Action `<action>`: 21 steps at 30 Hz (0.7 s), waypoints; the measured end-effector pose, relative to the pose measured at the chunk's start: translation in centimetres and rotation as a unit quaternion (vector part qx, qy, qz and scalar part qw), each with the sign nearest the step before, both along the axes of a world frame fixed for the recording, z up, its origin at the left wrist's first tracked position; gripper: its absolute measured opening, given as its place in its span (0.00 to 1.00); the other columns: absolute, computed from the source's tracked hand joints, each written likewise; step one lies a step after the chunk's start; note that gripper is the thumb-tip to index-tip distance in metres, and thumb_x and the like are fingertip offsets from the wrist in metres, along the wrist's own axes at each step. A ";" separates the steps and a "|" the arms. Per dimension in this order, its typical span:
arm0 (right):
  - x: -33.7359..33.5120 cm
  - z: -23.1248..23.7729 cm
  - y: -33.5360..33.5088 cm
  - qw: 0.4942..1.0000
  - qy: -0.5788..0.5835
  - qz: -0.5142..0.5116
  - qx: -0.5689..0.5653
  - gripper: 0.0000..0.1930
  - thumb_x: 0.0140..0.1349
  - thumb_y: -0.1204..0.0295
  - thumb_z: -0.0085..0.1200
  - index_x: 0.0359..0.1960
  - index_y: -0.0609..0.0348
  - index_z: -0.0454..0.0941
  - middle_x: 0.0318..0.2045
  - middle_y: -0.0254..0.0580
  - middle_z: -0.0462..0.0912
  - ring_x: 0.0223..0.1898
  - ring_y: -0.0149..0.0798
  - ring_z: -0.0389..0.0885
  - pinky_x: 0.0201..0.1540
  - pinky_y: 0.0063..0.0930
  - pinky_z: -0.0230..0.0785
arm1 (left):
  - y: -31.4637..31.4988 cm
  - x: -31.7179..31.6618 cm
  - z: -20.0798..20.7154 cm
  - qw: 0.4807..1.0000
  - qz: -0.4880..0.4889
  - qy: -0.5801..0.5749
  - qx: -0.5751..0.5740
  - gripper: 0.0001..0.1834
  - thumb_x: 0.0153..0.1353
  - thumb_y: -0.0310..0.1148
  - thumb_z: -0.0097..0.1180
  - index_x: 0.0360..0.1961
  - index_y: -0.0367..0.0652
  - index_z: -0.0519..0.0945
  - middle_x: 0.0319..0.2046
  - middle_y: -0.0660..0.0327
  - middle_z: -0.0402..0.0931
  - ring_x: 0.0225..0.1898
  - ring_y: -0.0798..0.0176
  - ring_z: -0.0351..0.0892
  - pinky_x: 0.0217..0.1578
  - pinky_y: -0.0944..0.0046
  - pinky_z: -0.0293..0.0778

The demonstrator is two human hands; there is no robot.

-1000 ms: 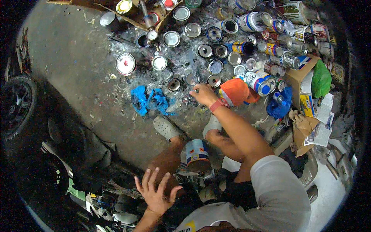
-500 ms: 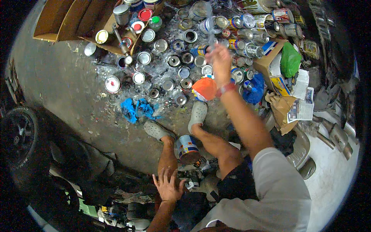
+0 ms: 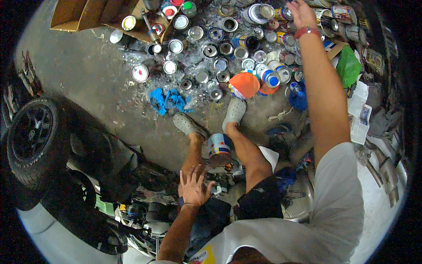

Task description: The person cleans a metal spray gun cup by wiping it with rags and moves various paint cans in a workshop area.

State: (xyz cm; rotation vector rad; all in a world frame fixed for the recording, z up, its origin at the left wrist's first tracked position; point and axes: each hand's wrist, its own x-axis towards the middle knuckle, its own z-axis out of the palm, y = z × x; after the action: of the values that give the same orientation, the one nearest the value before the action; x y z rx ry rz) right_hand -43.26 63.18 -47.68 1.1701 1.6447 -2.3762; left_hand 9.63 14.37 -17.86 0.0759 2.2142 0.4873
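Observation:
My right hand (image 3: 301, 12) reaches far forward over a crowd of paint cans (image 3: 246, 35) on the floor; its fingers spread above them and hold nothing that I can see. A red band sits on that wrist. My left hand (image 3: 193, 187) rests open on my left knee, fingers apart. Between my legs stands a paint can (image 3: 219, 149) with a blue and orange label. My feet wear grey clogs (image 3: 234, 112). An orange cloth (image 3: 245, 83) lies just beyond my right foot.
A blue rag (image 3: 166, 99) lies on the concrete floor left of my feet. Cardboard boxes (image 3: 83, 15) stand at the back left. A car wheel (image 3: 33, 141) is at the left. A green bag (image 3: 348, 66) and newspapers (image 3: 360, 115) lie at the right.
My right arm has stretched forward, from the cans near the orange cloth to the far cans. The left hand stays open on my knee.

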 end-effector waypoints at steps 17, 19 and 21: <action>40.3 0.7 -29.9 0.828 -0.163 0.281 0.457 0.23 0.59 0.68 0.65 0.57 0.52 0.76 0.51 0.51 0.81 0.48 0.53 0.82 0.51 0.46 0.75 | -7.4 3.2 -11.5 0.991 -0.022 -0.097 0.089 0.27 0.70 0.47 0.52 0.65 0.45 0.73 0.58 0.45 0.74 0.59 0.41 0.72 0.62 0.44 0.66; 39.5 -1.8 -31.7 0.768 -0.143 0.296 0.549 0.25 0.58 0.68 0.67 0.57 0.56 0.75 0.50 0.49 0.80 0.52 0.52 0.78 0.56 0.45 0.71 | -9.1 4.2 -13.4 0.989 -0.034 -0.113 0.086 0.27 0.70 0.47 0.52 0.66 0.45 0.73 0.58 0.46 0.75 0.59 0.41 0.73 0.62 0.43 0.66; 38.1 -3.8 -33.3 0.730 -0.125 0.298 0.602 0.28 0.55 0.67 0.70 0.57 0.59 0.73 0.51 0.50 0.78 0.55 0.53 0.75 0.59 0.46 0.68 | -10.2 4.1 -15.2 0.989 -0.054 -0.094 0.104 0.28 0.69 0.47 0.54 0.65 0.43 0.72 0.58 0.46 0.75 0.59 0.41 0.73 0.62 0.43 0.66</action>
State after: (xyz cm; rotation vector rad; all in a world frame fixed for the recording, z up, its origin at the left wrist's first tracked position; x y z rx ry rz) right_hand -5.20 29.93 -51.44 0.6578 2.8618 -0.5665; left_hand 13.72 4.12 -33.08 0.2495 1.9580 0.6364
